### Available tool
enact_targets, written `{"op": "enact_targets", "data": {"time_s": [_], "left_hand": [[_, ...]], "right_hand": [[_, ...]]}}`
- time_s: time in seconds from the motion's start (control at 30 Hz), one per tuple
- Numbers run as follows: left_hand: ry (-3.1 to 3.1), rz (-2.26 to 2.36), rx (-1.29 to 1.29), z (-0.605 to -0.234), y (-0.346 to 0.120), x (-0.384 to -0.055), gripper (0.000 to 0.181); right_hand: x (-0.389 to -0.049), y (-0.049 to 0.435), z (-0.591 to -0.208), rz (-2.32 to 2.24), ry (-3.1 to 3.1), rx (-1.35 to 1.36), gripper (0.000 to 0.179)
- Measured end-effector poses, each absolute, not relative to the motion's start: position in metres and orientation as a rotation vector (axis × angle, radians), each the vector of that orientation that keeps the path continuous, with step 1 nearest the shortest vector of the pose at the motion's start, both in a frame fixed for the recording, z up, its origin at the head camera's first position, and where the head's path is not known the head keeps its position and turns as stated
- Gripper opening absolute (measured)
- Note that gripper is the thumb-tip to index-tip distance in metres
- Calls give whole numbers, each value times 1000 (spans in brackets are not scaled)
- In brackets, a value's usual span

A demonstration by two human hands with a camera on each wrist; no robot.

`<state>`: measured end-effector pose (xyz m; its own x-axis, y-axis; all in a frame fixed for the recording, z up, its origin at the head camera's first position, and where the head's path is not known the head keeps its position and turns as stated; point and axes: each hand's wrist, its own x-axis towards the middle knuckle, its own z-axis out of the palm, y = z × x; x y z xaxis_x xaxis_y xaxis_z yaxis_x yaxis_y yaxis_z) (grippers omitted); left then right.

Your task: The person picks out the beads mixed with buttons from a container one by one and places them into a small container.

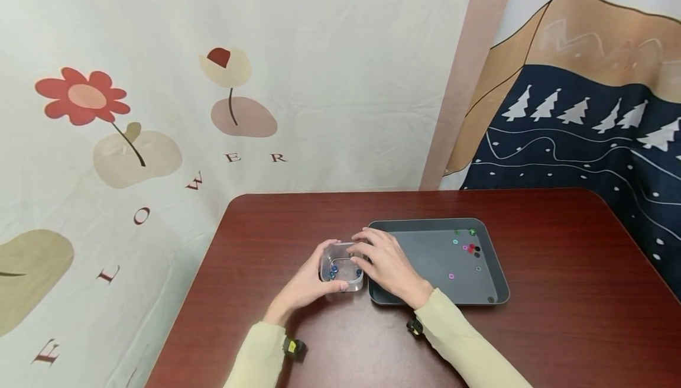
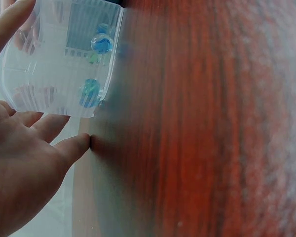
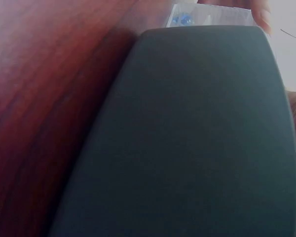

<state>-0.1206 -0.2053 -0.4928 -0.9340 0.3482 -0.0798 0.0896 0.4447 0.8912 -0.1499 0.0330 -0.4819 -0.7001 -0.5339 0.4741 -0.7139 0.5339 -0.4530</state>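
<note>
A clear plastic container (image 1: 343, 284) stands near the table's middle, with several blue marbles (image 1: 333, 271) on its floor. My left hand (image 1: 311, 278) grips it from the left, thumb along the near side and fingers around the far side. In the left wrist view, blue-green marbles (image 2: 90, 93) show through the container's ribbed wall (image 2: 47, 74). My right hand (image 1: 385, 261) reaches over the container from the right, bent fingers above its opening. I cannot tell whether these fingertips pinch anything. The tray's wall (image 3: 187, 133) blocks most of the right wrist view.
Directly right of the container lies a dark grey tray (image 1: 420, 240), partly under my right forearm. Small coloured rings (image 1: 451, 276) and red pieces (image 1: 471, 248) are scattered over its right half. The reddish-brown table (image 1: 553, 246) meets a printed curtain (image 1: 346, 80) at the back.
</note>
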Motion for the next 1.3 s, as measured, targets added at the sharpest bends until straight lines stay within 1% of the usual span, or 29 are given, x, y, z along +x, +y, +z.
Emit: {"op": "enact_targets", "data": {"time_s": [0.27,0.53,0.93,1.3], "left_hand": [[2467,1461,383,-492,-205,-121,100],[2445,1502,392,-494,-206,-121,96],[2442,1540,359,-496,-206,-121,95],[2442,1529,392,-496,-206,-123,94]], "right_hand": [[-151,33,-480,908,-2550,1038,24],[-148,44,-472,926,-2576,1003,34],[-138,82,-459,955,-2574,910,48],[-127,121,-454,891,-2572,813,52]]}}
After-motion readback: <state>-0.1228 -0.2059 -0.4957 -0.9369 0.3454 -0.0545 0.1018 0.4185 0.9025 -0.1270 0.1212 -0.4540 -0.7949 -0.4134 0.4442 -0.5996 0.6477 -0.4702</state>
